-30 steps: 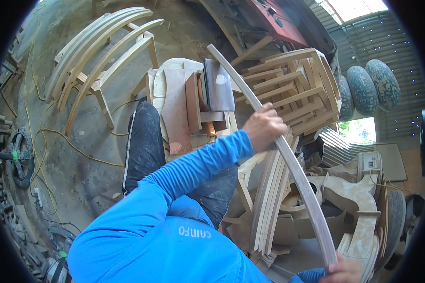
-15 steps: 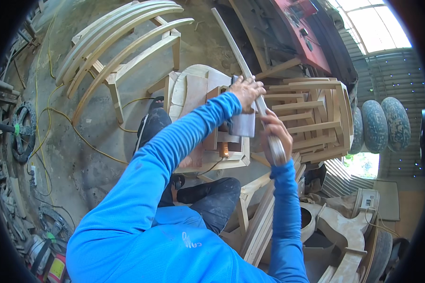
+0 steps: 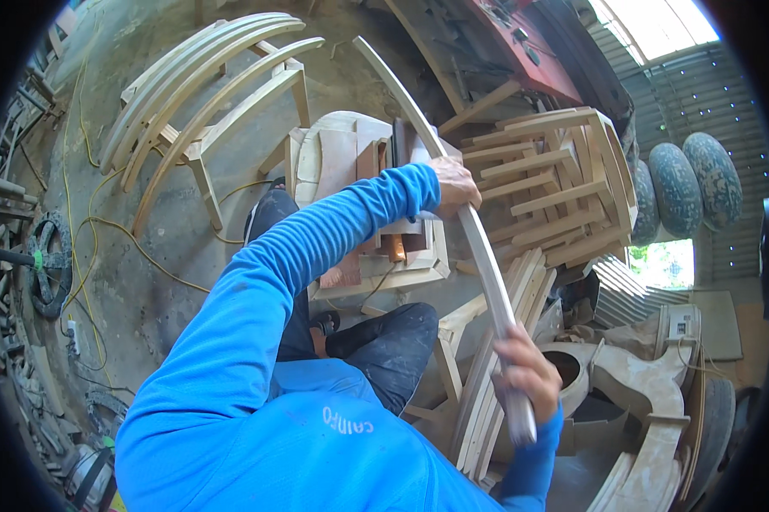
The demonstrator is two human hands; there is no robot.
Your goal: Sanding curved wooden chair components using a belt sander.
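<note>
A long, curved wooden slat (image 3: pixel 485 256) runs slantwise from far ahead of me down to my lower right. My left hand (image 3: pixel 454 184) is closed over its middle. Farther down, my right hand (image 3: pixel 529 373) grips the near part, its fingers smeared by motion. Under the slat, by my left hand, stands what looks like a belt sander (image 3: pixel 412 147) with a grey-brown belt; my left hand and sleeve hide part of it. An orange-brown handle (image 3: pixel 396 248) shows below it. The sander rests on a low wooden bench (image 3: pixel 435 263) in front of my knees.
Curved wooden frames (image 3: pixel 205 128) stand at the far left, and a stack of wooden frames (image 3: pixel 563 179) at the right. Near my right arm lie several long slats (image 3: pixel 487 401) and a pale shaped wooden piece (image 3: pixel 632 375). A yellow cord (image 3: pixel 137 247) crosses the floor.
The slat has slid back toward me and to the lower right, with my right hand on it. My left hand has shifted slightly nearer, its fingers now closed round the slat.
</note>
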